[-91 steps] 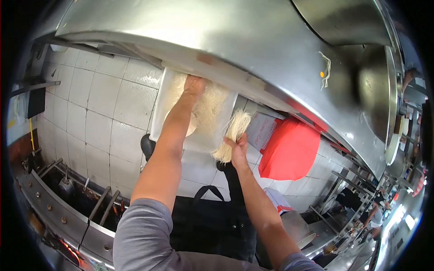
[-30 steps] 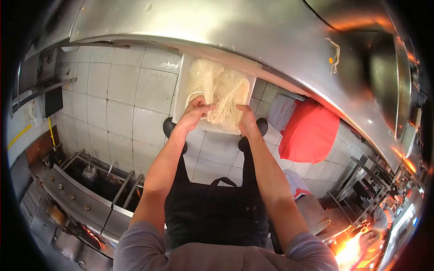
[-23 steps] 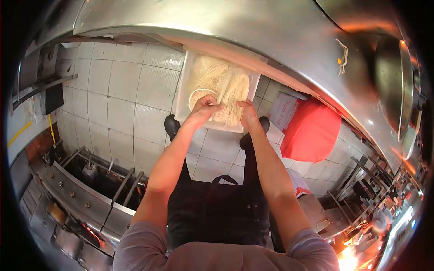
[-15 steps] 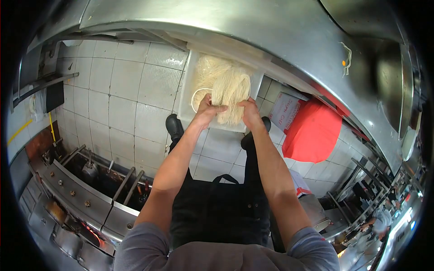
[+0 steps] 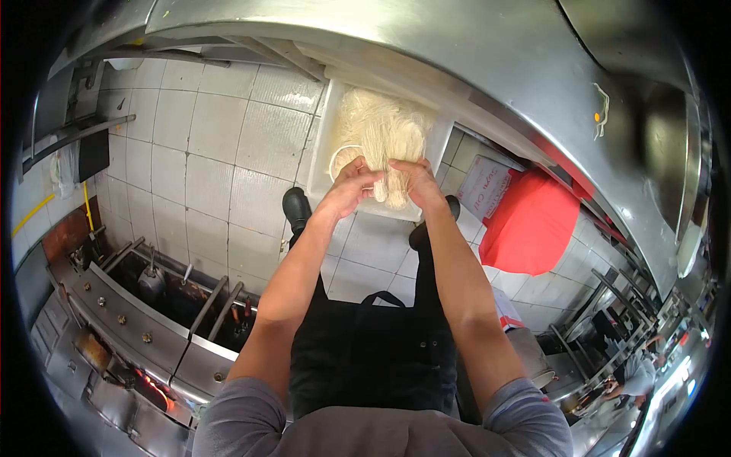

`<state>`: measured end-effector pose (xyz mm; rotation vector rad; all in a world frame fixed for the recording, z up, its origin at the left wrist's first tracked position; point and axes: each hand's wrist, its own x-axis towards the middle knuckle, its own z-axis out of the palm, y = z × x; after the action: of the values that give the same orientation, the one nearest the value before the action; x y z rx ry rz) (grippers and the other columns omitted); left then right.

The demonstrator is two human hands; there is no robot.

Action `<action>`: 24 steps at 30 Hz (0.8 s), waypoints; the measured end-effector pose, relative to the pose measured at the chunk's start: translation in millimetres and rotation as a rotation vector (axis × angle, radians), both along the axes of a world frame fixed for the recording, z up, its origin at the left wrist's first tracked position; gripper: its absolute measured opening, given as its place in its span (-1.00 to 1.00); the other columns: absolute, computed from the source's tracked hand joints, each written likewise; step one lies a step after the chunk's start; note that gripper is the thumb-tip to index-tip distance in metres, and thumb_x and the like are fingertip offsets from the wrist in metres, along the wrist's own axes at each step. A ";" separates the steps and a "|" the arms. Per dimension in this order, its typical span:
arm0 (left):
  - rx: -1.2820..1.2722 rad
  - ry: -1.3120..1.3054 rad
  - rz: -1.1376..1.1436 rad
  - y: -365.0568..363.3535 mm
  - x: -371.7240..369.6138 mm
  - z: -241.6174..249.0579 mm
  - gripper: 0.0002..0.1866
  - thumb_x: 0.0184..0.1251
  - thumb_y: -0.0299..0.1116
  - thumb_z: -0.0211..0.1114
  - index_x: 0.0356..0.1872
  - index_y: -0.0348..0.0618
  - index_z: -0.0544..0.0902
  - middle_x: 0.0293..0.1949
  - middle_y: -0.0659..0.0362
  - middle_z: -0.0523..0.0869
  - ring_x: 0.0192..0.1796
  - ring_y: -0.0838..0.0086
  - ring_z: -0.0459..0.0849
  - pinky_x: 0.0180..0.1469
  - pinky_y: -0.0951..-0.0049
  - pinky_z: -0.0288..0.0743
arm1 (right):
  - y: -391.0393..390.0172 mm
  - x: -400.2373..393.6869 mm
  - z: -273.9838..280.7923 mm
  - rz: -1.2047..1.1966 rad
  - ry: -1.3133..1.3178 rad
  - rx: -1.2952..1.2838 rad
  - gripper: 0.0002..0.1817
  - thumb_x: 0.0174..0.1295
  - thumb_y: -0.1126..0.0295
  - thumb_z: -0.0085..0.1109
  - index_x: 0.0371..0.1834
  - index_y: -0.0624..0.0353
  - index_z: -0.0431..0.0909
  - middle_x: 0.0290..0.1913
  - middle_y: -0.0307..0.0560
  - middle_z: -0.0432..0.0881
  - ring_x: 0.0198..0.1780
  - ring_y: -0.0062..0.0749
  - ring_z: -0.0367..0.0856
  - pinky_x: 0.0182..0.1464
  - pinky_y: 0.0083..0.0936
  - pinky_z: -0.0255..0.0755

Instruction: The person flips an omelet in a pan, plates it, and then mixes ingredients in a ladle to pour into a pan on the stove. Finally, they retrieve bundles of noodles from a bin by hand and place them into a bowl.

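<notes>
A white plastic tub [image 5: 323,148] of pale thin noodles [image 5: 381,129] sits on the tiled floor, partly under the steel counter [image 5: 472,68]. Over the tub, my left hand [image 5: 352,185] and my right hand [image 5: 415,181] together grip one bundle of noodles [image 5: 396,186], which hangs down between them. A white bowl rim [image 5: 340,152] shows in the tub behind my left hand. My black shoes [image 5: 296,207] stand just short of the tub.
A red bag [image 5: 533,228] and a printed cardboard box [image 5: 483,186] lie on the floor to the right. A steel range with burners and a flame [image 5: 152,388] runs along the left. Noodle strands [image 5: 601,103] lie on the counter. Another person [image 5: 640,365] stands far right.
Three seconds ago my left hand reached deep into the tub while the right held a bundle apart. Since then both hands have closed on one bundle and lifted it slightly towards me.
</notes>
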<state>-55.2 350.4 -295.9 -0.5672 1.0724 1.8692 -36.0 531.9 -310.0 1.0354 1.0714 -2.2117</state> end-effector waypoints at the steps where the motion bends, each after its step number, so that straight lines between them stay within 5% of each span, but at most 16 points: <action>1: 0.071 -0.077 0.051 -2.8 -5.8 13.5 -0.78 0.21 -0.51 0.31 -0.17 -0.02 0.52 -0.32 0.35 0.60 -0.29 0.70 0.56 -0.21 0.59 0.47 | 4.6 1.4 -3.2 0.018 -0.043 -0.024 -0.50 0.07 0.51 0.30 0.12 0.36 0.44 0.02 -0.02 0.59 0.05 -0.26 0.58 0.08 -0.35 0.47; 10: 0.073 -0.046 -0.031 -9.3 -8.3 10.9 -0.95 0.31 -0.41 0.26 -0.25 -0.07 0.59 -0.38 0.40 0.58 -0.37 0.73 0.51 -0.27 0.59 0.42 | 11.1 2.3 6.8 -0.123 0.016 -0.178 -0.45 0.00 0.50 0.37 0.09 0.45 0.43 -0.02 0.06 0.59 0.02 -0.22 0.59 0.09 -0.32 0.48; 14: -0.070 0.000 -0.152 -9.4 -2.4 -13.8 -0.95 0.34 -0.42 0.22 -0.27 -0.11 0.62 -0.38 0.39 0.59 -0.35 0.72 0.51 -0.32 0.59 0.39 | 3.4 -5.8 16.0 -0.043 -0.072 0.030 -0.47 0.01 0.48 0.37 0.07 0.44 0.45 -0.01 0.03 0.59 -0.03 -0.23 0.62 0.00 -0.32 0.53; 20: -0.661 0.717 -0.627 11.8 -24.0 -35.6 -0.89 0.18 -0.49 0.20 -0.29 -0.25 0.60 -0.39 -0.01 0.66 -0.28 0.16 0.64 -0.19 0.27 0.49 | 10.2 21.7 -5.7 -0.084 -0.043 0.431 -0.52 0.02 0.51 0.37 0.05 0.39 0.49 -0.07 -0.01 0.64 -0.09 -0.29 0.64 -0.07 -0.40 0.54; 24: -0.943 0.988 -0.521 36.2 -88.3 -52.8 -0.81 0.06 -0.51 0.15 -0.29 -0.30 0.62 -0.27 -0.17 0.65 -0.18 -0.04 0.63 -0.09 0.16 0.51 | 16.4 47.1 -1.6 -0.103 -0.011 0.475 -0.53 -0.01 0.59 0.37 0.03 0.39 0.50 -0.10 -0.01 0.66 -0.16 -0.30 0.66 -0.12 -0.41 0.54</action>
<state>-143.5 386.6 -348.7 0.2281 2.4945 1.0342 11.1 548.3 -311.6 1.3172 1.6196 -2.0703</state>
